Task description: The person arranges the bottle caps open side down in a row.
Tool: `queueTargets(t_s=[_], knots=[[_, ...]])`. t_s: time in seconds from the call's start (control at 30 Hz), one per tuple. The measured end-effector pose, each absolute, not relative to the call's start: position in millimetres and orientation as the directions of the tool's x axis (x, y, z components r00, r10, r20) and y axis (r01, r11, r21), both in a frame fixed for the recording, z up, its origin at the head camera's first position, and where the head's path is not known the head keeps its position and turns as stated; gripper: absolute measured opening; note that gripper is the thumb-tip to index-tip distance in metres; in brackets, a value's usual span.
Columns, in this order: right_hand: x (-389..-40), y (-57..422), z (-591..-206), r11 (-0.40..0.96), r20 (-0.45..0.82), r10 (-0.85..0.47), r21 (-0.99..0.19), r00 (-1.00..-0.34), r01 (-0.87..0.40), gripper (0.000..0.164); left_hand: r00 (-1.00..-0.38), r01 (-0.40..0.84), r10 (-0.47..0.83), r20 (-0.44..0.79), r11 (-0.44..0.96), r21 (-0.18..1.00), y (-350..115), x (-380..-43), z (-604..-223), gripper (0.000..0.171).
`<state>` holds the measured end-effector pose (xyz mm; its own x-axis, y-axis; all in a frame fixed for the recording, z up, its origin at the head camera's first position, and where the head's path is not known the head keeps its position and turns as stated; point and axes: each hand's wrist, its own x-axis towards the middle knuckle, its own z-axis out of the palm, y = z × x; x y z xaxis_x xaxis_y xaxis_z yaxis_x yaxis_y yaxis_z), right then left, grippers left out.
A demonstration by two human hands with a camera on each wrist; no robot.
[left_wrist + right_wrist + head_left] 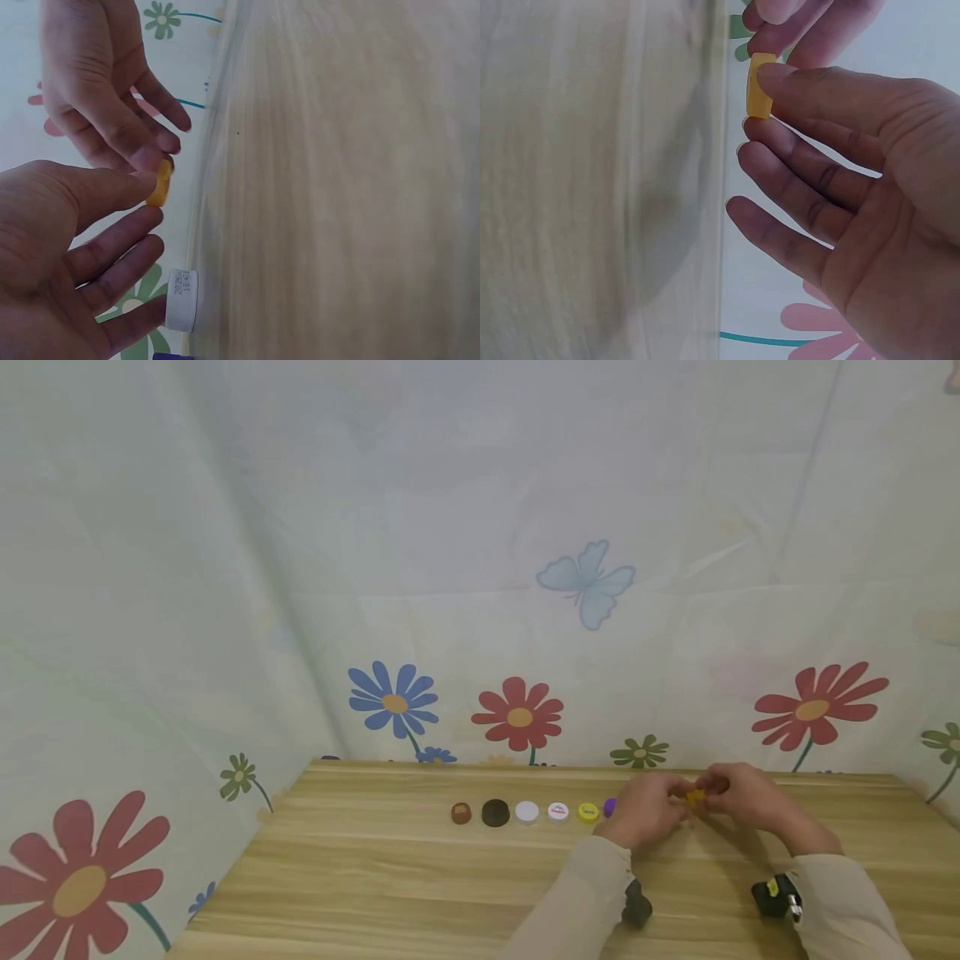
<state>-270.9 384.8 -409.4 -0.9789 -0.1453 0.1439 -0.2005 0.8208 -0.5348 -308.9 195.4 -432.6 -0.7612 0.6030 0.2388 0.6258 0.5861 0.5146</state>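
Observation:
Above the table's far right part, a small yellow bottle cap [696, 799] is held between both hands. In the left wrist view my left hand [67, 225] pinches one side of the yellow cap with its thumb and forefinger. From the other side my right hand [885, 172] grips it, thumb pressed on its face, other fingers spread. A white cap [181, 300] with printed marks on its side sits by the left little finger. A purple cap [610, 807] is partly hidden behind the left hand.
Left of the hands, a row of caps lies on the wooden table [375, 877]: brown [461, 813], black [496, 812], white [527, 812], white with red print [558, 812] and yellow-green [588, 812]. A flowered cloth [450, 610] hangs behind the table.

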Motion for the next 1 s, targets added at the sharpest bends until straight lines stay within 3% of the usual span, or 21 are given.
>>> queueTargets(t_s=[0.67, 1.0], knots=[[-265.6, 381.8, -401.6, 0.761, 0.197, -0.187, -0.591, -0.962, -0.269, 0.019, -0.81, 0.582, 0.483, 0.332, 0.592, 0.558, 189.6, -313.2, -433.0, 0.014], [-265.9, 378.2, -399.7, 0.756, 0.178, -0.166, -0.609, -0.97, -0.241, 0.018, -0.828, 0.558, 0.442, 0.346, 0.576, 0.598, 187.7, -315.1, -433.7, 0.006]])
